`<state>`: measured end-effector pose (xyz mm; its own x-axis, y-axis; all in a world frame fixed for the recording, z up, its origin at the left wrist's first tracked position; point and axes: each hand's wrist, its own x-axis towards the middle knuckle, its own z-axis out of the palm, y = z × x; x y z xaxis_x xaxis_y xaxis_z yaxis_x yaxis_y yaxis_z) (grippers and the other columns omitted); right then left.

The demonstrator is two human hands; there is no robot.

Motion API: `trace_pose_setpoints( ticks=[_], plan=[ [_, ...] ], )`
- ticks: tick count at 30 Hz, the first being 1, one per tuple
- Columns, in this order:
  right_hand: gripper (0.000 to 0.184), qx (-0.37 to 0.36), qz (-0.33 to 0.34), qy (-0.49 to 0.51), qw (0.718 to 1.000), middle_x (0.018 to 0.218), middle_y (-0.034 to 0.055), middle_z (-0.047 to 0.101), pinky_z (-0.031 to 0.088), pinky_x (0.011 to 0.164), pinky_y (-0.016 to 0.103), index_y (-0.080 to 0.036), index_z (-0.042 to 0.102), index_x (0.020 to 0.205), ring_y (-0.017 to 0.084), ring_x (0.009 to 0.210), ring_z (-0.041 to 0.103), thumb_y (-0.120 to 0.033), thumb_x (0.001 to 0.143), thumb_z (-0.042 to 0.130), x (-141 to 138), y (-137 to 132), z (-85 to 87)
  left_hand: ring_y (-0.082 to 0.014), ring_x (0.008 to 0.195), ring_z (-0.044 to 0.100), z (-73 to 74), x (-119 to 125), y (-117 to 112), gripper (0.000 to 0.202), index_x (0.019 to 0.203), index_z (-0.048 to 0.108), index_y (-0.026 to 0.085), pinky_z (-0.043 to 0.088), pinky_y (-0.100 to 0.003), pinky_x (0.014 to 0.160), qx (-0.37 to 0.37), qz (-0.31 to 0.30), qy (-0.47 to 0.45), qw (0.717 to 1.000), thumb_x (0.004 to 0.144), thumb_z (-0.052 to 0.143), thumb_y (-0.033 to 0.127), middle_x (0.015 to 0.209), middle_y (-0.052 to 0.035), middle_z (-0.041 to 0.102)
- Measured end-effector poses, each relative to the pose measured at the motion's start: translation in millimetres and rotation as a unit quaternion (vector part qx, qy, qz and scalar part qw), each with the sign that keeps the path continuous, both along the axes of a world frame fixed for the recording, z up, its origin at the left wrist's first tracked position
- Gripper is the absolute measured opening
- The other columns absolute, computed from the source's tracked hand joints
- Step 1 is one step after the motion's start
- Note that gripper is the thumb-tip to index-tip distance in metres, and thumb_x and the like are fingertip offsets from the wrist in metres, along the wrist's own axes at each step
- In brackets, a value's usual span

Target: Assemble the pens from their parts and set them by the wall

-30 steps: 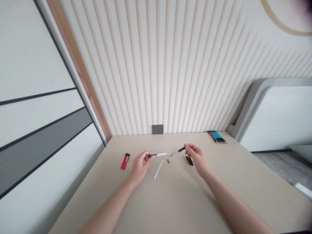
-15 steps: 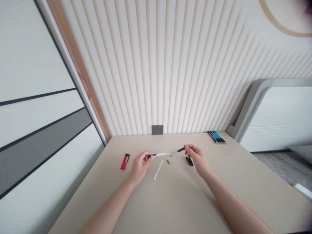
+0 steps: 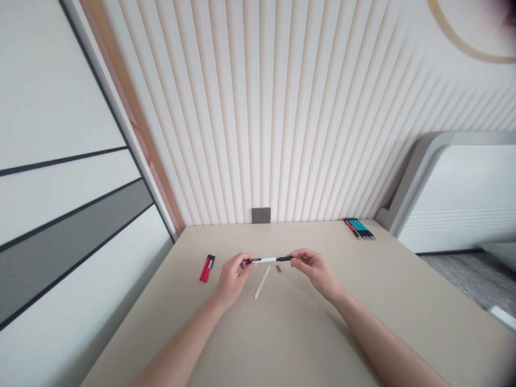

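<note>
My left hand pinches the black clip end of a pen, which lies level between my two hands. The pen's middle shows white. My right hand grips the black pen front section between thumb and fingers. That section covers the right end of the white part, with the thin tip no longer showing. Below the pen, thin white pen refills rest on the table. Close to them lie small grey metal pieces, too small to make out well. The black pieces behind my right hand are hidden.
Red pen barrels with black ends lie on the left of the beige table. A row of several blue, red and black pens lies at the back right. A dark wall socket sits above the table's back edge.
My right hand has moved left and slightly down, bringing the black front section over the pen's exposed tip. The two parts, apart before, now meet. My left hand has barely moved.
</note>
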<state>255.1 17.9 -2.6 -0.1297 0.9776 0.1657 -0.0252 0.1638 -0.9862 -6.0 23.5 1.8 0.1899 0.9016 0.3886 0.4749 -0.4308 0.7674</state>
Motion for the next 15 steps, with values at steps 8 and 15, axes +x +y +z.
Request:
trace_pose_setpoints(
  ticks=[8, 15],
  plan=[
    [0.033, 0.015, -0.005, 0.017, 1.0, 0.087, 0.005, 0.072, 0.047, 0.074, 0.031, -0.021, 0.072, 0.095, 0.018, 0.079, 0.062, -0.046, 0.074, 0.074, -1.2, -0.5, 0.0, -0.0172, 0.076, 0.061, -0.8, -0.3, -1.8, 0.018, 0.089, 0.067, 0.019, 0.046, -0.027, 0.073, 0.0, -0.025, 0.013, 1.0, 0.087, 0.06, 0.034, 0.082, -0.002, 0.07],
    [0.038, 0.017, -0.038, -0.115, 0.993, 0.066, 0.0033, 0.068, 0.042, 0.059, 0.026, -0.016, 0.071, 0.075, 0.015, 0.061, 0.058, -0.053, 0.082, 0.062, -2.2, -1.4, -3.0, -0.0183, 0.079, 0.064, -0.1, 0.4, -3.8, 0.018, 0.09, 0.068, 0.018, 0.048, -0.029, 0.075, 0.006, -0.034, 0.005, 0.999, 0.086, 0.061, 0.034, 0.084, -0.0037, 0.071]
  ],
)
